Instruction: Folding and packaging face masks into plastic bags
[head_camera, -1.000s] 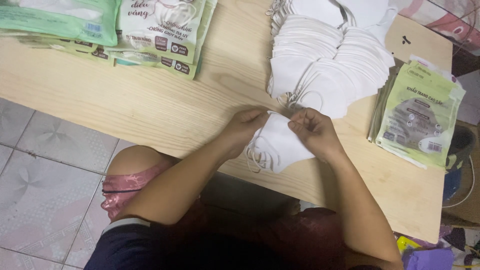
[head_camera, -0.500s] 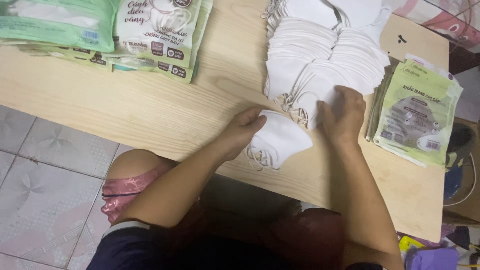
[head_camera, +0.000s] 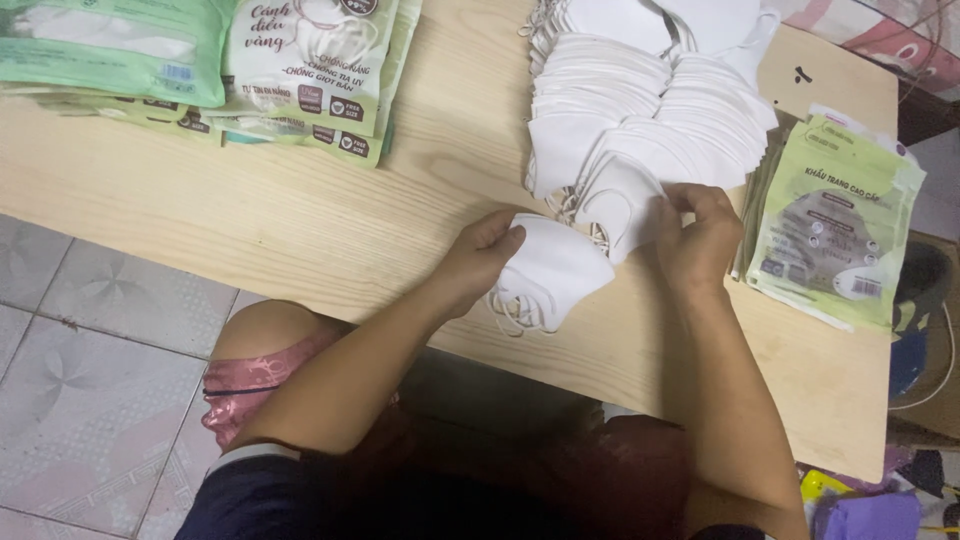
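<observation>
- Gripping the near stack of white masks (head_camera: 548, 275) at its left edge, the left hand (head_camera: 480, 255) has its fingers curled over the top and its thumb tucked beneath.
- That stack lies on the wooden table (head_camera: 300, 220), close to its near edge, with ear loops spilling out toward the person.
- Just beyond it, the right hand (head_camera: 700, 235) pinches one mask (head_camera: 620, 205) at the front of the large mask pile (head_camera: 650, 110), fingers closed on its edge.
- The large pile fans out across the table on the far side of the near stack.
- Right of the near stack, past the right hand, sits a stack of flat green packets (head_camera: 835, 225).
- Left of it and farther back lie filled green packets (head_camera: 210, 70).
</observation>
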